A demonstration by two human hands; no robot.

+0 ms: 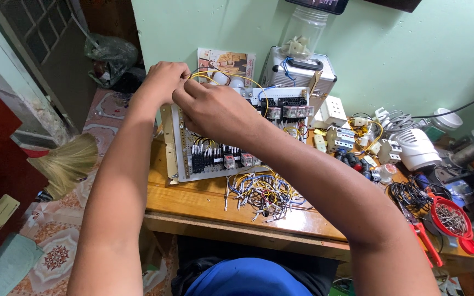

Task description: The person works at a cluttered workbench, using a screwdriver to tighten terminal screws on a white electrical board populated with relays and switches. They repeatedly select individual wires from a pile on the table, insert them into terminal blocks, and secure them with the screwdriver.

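both hands, left hand [163, 79] and right hand [215, 109], pinch a yellow wire [259, 86] over the panel's [179, 148] top-left edge.

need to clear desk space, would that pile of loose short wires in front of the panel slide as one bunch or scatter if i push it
The wire pile is many separate thin strands lying crisscrossed, so it would probably drag partly tangled while shedding loose ends. The strands look floppy and light, likely bending rather than sliding cleanly. The wooden table looks glossy, so strays may skid.
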